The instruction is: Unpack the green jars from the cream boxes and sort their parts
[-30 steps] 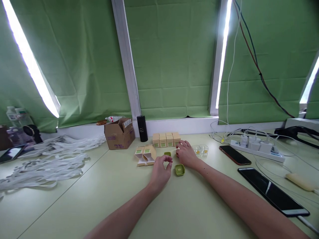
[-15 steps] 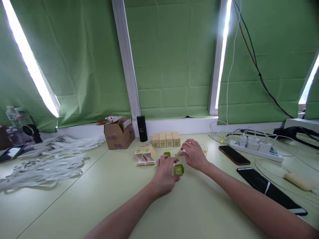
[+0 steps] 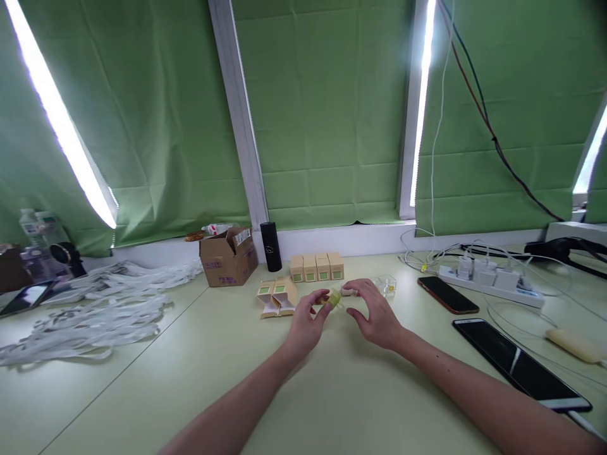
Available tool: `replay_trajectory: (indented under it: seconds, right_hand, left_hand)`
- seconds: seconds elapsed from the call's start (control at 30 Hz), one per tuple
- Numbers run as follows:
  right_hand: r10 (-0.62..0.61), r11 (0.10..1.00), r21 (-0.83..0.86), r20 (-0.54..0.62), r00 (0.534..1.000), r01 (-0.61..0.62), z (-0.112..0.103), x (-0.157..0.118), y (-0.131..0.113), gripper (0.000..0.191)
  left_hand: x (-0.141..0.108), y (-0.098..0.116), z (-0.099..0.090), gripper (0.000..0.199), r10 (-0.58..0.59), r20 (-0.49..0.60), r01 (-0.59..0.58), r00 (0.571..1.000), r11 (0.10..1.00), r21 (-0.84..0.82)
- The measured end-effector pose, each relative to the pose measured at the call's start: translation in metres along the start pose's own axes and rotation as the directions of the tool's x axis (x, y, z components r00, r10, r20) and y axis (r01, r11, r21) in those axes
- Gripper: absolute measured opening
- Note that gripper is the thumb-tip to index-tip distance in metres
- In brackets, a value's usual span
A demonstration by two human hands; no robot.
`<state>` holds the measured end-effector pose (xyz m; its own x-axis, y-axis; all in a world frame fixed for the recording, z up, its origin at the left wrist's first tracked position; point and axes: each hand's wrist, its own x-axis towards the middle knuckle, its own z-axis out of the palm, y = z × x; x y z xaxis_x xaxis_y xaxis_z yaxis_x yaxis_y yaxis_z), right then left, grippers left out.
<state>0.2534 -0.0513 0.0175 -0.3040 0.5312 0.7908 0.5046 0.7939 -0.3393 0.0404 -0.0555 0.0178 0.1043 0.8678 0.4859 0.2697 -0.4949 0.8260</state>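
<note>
My left hand (image 3: 307,319) is closed, its thumb and fingers pinching a small green square container (image 3: 334,298) above the table. To its right, my right hand (image 3: 377,316) has its thumb well apart from its fingers. Its fingertips are beside a small white piece (image 3: 348,291); whether they touch it I cannot tell. Behind that hand stand clear plastic containers (image 3: 389,285), one with something yellow inside. Left of my left hand are opened kraft boxes (image 3: 277,297) with green labels. A row of several closed kraft boxes (image 3: 317,267) stands farther back.
A brown carton (image 3: 228,259) and a black cylinder (image 3: 270,246) stand near the wall. White straps (image 3: 95,316) lie at left. On the right are two phones (image 3: 448,294) (image 3: 519,363), a power strip (image 3: 493,284) with chargers, and loose cables.
My left hand has picked up the green container that lay on the table and tilted it. My right hand has shifted slightly right and nearer, its thumb spreading from its fingers.
</note>
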Motion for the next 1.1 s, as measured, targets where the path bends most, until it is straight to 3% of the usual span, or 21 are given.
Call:
replay_trajectory:
  seconds: [0.17, 0.33, 0.47, 0.6, 0.73, 0.9, 1.1]
  right_hand:
    - [-0.002, 0.997, 0.077, -0.025, 1.0, 0.003, 0.008, -0.003, -0.014, 0.055]
    - [0.039, 0.995, 0.097, -0.08, 0.996, -0.031, 0.014, -0.002, -0.021, 0.043]
    - [0.05, 0.992, 0.122, -0.118, 0.992, -0.036, 0.013, -0.001, -0.022, 0.031]
    - [0.037, 0.992, 0.127, -0.103, 0.994, -0.024, 0.011, -0.001, -0.024, 0.038]
    - [0.04, 0.988, 0.154, -0.092, 0.995, -0.026, 0.009, -0.002, -0.025, 0.043]
    - [0.07, 0.976, 0.211, -0.049, 0.996, -0.059, 0.011, -0.004, -0.023, 0.04]
    - [0.08, 0.97, 0.231, -0.013, 0.997, -0.075, 0.013, -0.005, -0.021, 0.036]
  left_hand:
    - [0.001, 0.009, 0.002, 0.054, -0.12, 0.036, 0.126, 0.992, 0.941, -0.314]
    - [-0.006, 0.019, 0.008, 0.055, -0.195, 0.145, 0.242, 0.97, 0.834, -0.497]
    - [-0.009, 0.024, 0.01, 0.054, -0.201, 0.207, 0.282, 0.958, 0.799, -0.531]
    - [-0.009, 0.018, 0.01, 0.048, -0.148, 0.12, 0.183, 0.982, 0.91, -0.373]
    - [-0.008, 0.013, 0.008, 0.033, 0.004, -0.02, -0.007, 1.0, 0.988, -0.154]
    - [-0.012, 0.012, 0.006, 0.032, 0.208, -0.072, -0.2, 0.976, 0.975, 0.098]
    - [-0.016, 0.013, 0.006, 0.027, 0.311, -0.042, -0.297, 0.95, 0.934, 0.196]
